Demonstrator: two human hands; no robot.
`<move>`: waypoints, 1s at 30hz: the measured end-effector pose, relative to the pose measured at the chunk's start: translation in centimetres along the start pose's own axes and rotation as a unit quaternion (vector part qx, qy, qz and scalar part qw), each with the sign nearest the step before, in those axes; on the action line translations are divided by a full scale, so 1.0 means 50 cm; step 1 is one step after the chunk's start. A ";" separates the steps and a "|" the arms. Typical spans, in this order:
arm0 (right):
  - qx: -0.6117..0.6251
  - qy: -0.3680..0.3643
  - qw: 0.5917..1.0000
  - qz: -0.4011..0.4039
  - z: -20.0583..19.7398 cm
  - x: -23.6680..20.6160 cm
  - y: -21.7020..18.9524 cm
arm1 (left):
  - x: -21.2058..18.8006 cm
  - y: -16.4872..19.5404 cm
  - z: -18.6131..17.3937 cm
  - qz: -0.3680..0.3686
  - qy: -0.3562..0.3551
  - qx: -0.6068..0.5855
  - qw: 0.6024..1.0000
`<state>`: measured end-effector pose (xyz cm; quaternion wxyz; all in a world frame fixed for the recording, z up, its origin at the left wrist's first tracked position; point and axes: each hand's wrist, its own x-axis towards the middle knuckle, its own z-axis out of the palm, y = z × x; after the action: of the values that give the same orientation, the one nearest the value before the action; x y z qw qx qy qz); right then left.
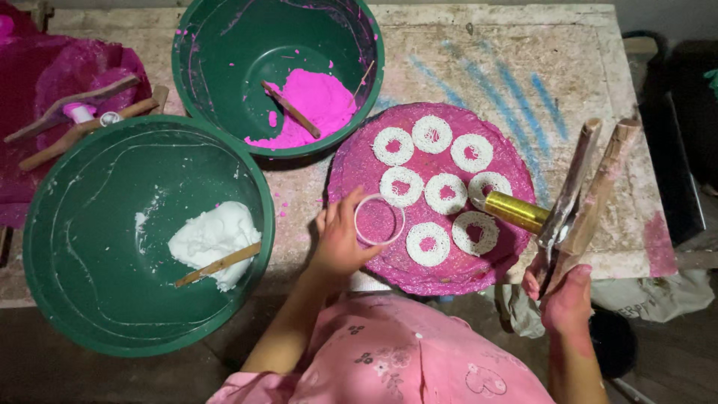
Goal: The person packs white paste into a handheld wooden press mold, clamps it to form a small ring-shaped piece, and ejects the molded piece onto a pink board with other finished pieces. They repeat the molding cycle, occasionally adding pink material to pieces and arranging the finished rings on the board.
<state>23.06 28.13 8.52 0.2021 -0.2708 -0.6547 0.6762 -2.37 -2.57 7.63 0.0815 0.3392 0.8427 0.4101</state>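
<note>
Seven white rings (436, 187) are laid on the pink disc (359, 168); at its 8 o'clock a ring mould (379, 219) is pinched by the left hand (340, 239), best kept flat and clear of neighbours. Wooden tongs (580, 194) with a gold tube (514, 212) are gripped by the right hand (567, 299)

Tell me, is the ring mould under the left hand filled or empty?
Empty: the ring mould shows only bare pink disc inside, unlike the white rings.

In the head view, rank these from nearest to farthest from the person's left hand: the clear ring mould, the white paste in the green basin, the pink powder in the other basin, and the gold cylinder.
1. Clear ring mould: touching the left hand, on the pink disc.
2. White paste: to its left, in the near basin.
3. Pink powder and gold cylinder: too close to call, one above and one right.
</note>
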 end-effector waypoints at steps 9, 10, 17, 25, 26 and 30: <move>-0.011 -0.072 0.996 -0.041 0.030 0.039 0.013 | 0.000 0.030 0.004 0.015 -0.007 0.025 1.000; -0.020 -0.104 0.993 -0.059 0.044 0.040 0.002 | -0.001 0.042 -0.014 0.043 0.018 0.007 0.999; -0.312 -0.365 0.825 -0.297 0.244 0.022 -0.198 | -0.042 0.189 -0.189 0.066 -0.150 -0.002 0.987; -0.299 -0.568 0.447 -0.623 0.523 0.098 -0.482 | -0.117 0.196 -0.340 0.144 -0.282 -0.110 0.942; -0.275 -0.591 0.423 -0.629 0.540 0.098 -0.488 | -0.134 0.185 -0.344 0.125 -0.281 -0.084 0.948; -0.212 -0.794 0.477 -0.312 0.569 0.050 -0.446 | -0.251 0.147 -0.345 0.040 -0.269 0.021 0.962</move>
<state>1.36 8.98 30.34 -0.2700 0.5689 -0.7003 0.3361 3.68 -18.38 22.57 0.2815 0.4717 0.7840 0.2892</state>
